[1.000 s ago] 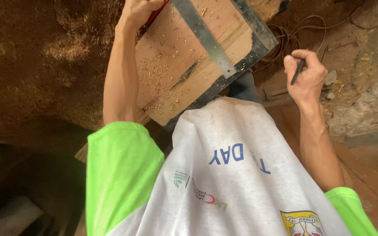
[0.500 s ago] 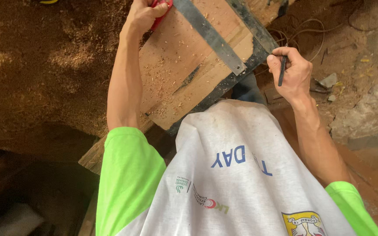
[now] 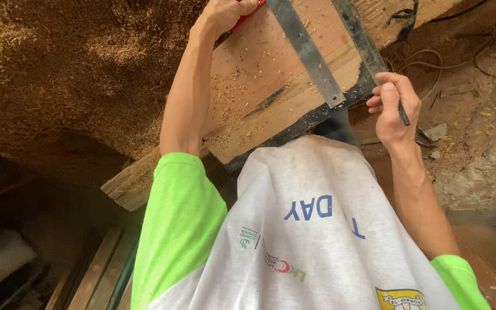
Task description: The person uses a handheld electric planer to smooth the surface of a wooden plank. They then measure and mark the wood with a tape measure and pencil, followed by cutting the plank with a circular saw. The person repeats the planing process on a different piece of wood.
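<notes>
A wooden board [image 3: 271, 74] dusted with sawdust lies in front of me, tilted across the view. A metal square ruler [image 3: 308, 54] rests flat on it, its blade running toward the board's near edge. My left hand [image 3: 228, 12] reaches to the top of the frame and grips a red object [image 3: 247, 16], likely the square's handle, mostly hidden by my fingers. My right hand [image 3: 394, 106] hovers at the board's right corner, holding a dark pencil [image 3: 400, 109] pointed downward. My white and green shirt fills the lower view.
A big heap of sawdust [image 3: 58, 74] lies to the left. Wooden planks [image 3: 96, 275] sit at the lower left under the board. Dark cables [image 3: 426, 74] and small debris lie on the dirt floor to the right.
My right hand with the pencil has moved left and in toward the board's right corner. The board and square now sit higher in view. My left hand keeps its grip at the top.
</notes>
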